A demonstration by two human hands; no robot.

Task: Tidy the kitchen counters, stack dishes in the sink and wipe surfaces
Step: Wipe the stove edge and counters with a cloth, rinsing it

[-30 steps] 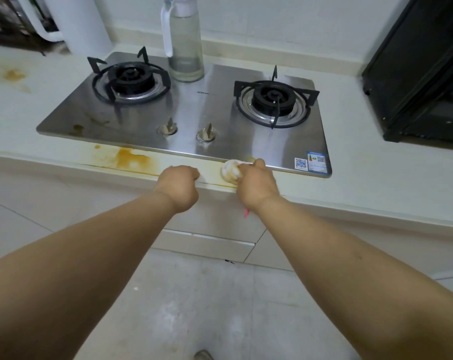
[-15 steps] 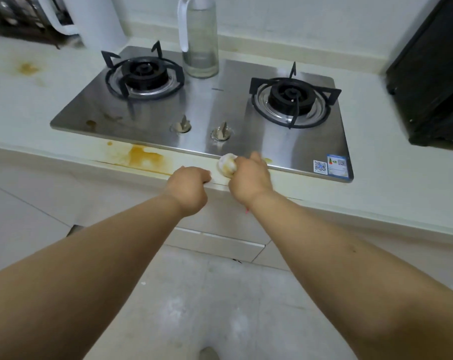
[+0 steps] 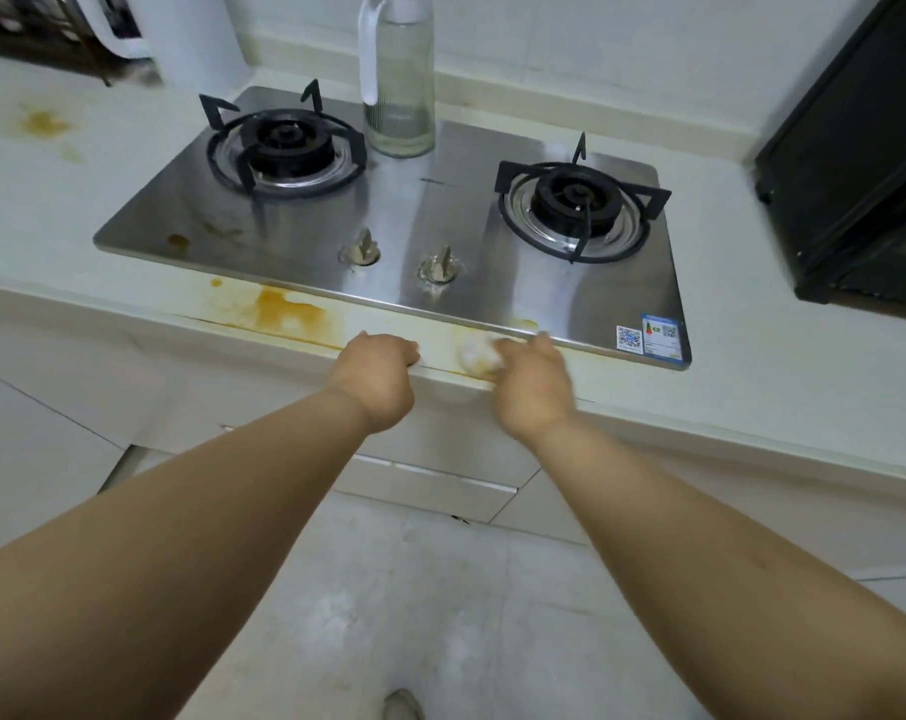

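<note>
My right hand (image 3: pixel 531 381) grips a crumpled white wad (image 3: pixel 477 356), stained yellow, and presses it on the counter's front strip just before the steel gas stove (image 3: pixel 409 226). My left hand (image 3: pixel 378 376) is curled over the counter's front edge (image 3: pixel 440 379), a little to the left of the wad. An orange-yellow stain (image 3: pixel 279 314) spreads on the strip further left. A smaller yellow smear (image 3: pixel 523 323) lies by the stove's rim above the wad.
A clear glass bottle (image 3: pixel 399 80) with a white handle stands on the stove between the two burners. A black appliance (image 3: pixel 856 163) fills the right of the counter. A white container (image 3: pixel 196 39) stands at the back left, and more orange spots (image 3: pixel 45 124) mark the left counter.
The wad and my right hand slid left along the strip, then back right a little. My left hand has stayed on the counter edge. The view has shifted.
</note>
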